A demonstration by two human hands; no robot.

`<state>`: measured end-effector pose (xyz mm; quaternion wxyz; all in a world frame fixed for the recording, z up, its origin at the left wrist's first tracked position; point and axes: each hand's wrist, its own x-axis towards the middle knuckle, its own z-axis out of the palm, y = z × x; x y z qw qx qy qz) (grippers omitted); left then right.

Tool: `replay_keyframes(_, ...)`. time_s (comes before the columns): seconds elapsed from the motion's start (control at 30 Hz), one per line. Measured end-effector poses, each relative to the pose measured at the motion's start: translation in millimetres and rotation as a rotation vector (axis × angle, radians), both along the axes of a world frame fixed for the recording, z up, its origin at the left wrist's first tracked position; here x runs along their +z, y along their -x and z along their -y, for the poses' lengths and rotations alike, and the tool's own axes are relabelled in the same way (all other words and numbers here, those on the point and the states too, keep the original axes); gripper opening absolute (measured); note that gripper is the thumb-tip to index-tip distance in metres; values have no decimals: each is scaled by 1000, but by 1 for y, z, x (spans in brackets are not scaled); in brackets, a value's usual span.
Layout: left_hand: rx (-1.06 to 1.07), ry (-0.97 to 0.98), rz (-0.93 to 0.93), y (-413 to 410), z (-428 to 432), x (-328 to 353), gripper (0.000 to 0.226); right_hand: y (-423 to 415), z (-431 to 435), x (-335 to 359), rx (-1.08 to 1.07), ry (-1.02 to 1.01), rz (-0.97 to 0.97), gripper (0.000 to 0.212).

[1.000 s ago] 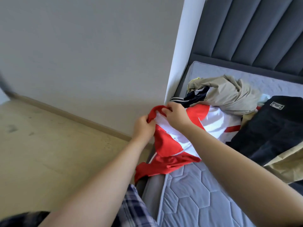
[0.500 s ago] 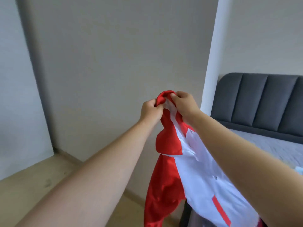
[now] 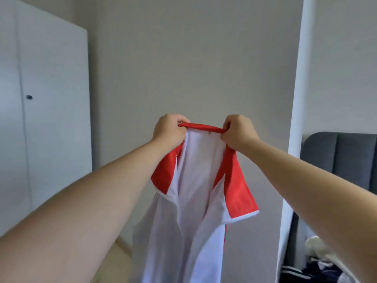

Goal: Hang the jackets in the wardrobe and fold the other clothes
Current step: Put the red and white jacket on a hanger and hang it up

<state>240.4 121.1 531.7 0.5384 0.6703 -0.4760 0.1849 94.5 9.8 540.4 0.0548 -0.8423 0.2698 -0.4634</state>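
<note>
I have the red and white jacket (image 3: 195,190) up in the air in front of me, held by its red collar (image 3: 201,127), which is stretched nearly level between my two hands. My left hand (image 3: 169,132) grips the left end of the collar, its fingers (image 3: 180,120) curled over the red edge and pinching the cloth. My right hand (image 3: 237,132) does the same at the other end, fingers (image 3: 224,130) closed tight round the fabric. The jacket hangs free below, white lining facing me, with red shoulder panels folding out on both sides; its lower part runs out of view at the bottom, so I cannot tell whether it touches anything.

Behind it is a plain wall (image 3: 183,58). The white wardrobe (image 3: 51,109) stands off to my left, doors closed, a small dark knob (image 3: 29,97) on one door. To my right I see the grey padded headboard (image 3: 342,160) of the bed, and low in that corner a heap of other clothes (image 3: 314,262), dark and pale pieces mixed together, blurred.
</note>
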Motion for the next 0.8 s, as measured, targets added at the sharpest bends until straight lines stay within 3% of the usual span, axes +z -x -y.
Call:
replay_keyframes(0.07,214,21,248,-14,-13,7,35,-15,-6,-1,-71,137,61,16)
replay_keyframes(0.13,420,-57,424,-29,-27,9,28,-26,-6,-4,-188,184,-89,18)
replay_keyframes(0.2,593,-469,469,-41,-40,3,22,-33,-2,-15,-287,64,-396,22)
replay_keyframes(0.27,659,-791,401,-52,-52,-10,24,-41,-2,-32,-308,27,-474,23)
replay_keyframes(0.37,725,-755,317,-65,-67,-14,25,-54,-8,-54,-237,77,-209,10)
replay_keyframes(0.4,754,-757,264,-65,-74,-12,22,-57,-10,-55,-220,16,-234,6)
replay_keyframes(0.5,670,-1017,61,-70,-88,-23,19,-61,-10,-66,-145,-314,-474,22)
replay_keyframes(0.63,667,-999,20,-74,-92,-42,21,-66,-9,-72,-103,-303,-241,14)
replay_keyframes(0.67,645,-1027,-17,-71,-93,-44,25,-65,-11,-71,-102,-350,-270,18)
replay_keyframes(0.73,559,-1169,-154,-66,-92,-52,36,-60,-15,-72,-111,-556,-515,28)
replay_keyframes(0.8,428,-1182,-296,-61,-86,-63,33,-54,-13,-72,-145,-641,-518,36)
